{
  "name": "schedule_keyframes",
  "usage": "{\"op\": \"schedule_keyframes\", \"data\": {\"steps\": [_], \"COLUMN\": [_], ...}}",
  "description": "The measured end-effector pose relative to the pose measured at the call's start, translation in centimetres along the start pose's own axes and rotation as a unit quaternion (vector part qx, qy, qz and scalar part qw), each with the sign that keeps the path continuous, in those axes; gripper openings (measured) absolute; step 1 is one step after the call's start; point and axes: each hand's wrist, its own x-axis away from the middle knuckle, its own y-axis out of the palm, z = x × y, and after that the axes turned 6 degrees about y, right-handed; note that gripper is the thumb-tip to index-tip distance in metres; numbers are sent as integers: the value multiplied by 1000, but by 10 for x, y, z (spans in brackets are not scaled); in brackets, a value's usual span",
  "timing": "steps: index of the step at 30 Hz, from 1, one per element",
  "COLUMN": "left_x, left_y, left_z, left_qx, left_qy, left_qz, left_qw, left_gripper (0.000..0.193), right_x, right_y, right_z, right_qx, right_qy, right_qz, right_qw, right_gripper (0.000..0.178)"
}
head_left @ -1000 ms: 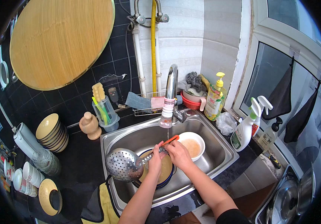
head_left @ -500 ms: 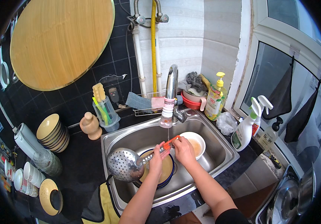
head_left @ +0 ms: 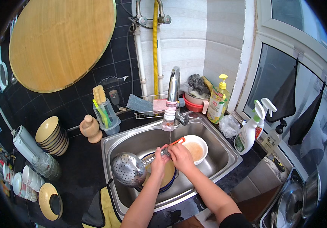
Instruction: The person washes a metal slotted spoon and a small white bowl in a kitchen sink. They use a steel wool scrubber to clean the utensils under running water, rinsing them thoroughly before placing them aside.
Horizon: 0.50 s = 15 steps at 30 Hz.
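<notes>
A steel skimmer (head_left: 128, 169) with a perforated round head and an orange-tipped handle is held over the sink (head_left: 133, 141). My left hand (head_left: 158, 161) is closed round its handle, close to the head. My right hand (head_left: 181, 156) grips the handle further up, below the orange end, and its fingers partly hide it. A thin stream runs from the faucet (head_left: 174, 87) down toward my hands. Beneath the skimmer is a dark-rimmed bowl (head_left: 170, 175), partly covered by my hands. Beside my right hand stands a white bowl (head_left: 204, 146) with cloudy liquid.
On the left counter are stacked bowls (head_left: 51, 133), a wooden pestle-like piece (head_left: 91, 129) and white cups (head_left: 30, 176). A wire rack (head_left: 144, 113) sits behind the sink. Yellow-topped soap (head_left: 217, 104) and a spray bottle (head_left: 246, 136) stand right. A cloth (head_left: 108, 205) hangs at the front.
My right hand has slid down the handle toward my left hand, uncovering more of the orange end. The skimmer's head has shifted slightly right.
</notes>
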Motion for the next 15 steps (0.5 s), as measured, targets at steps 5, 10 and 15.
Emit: {"op": "schedule_keyframes", "data": {"steps": [5,10,15], "left_x": [7,7,2], "left_y": [6,7,-9], "left_z": [5,9,2], "left_qx": [-43,-43,-76], "left_qy": [-2,20,62], "left_qz": [-8,29,35], "left_qw": [999,998,995], "left_gripper": [54,51,50], "right_x": [-4,0,6], "right_y": [-1,4,2], "right_z": [18,6,-7], "right_qx": [21,-56,-201], "right_qy": [77,39,63], "right_qz": [31,8,-78], "right_qw": [996,998,974], "right_gripper": [5,7,12]}}
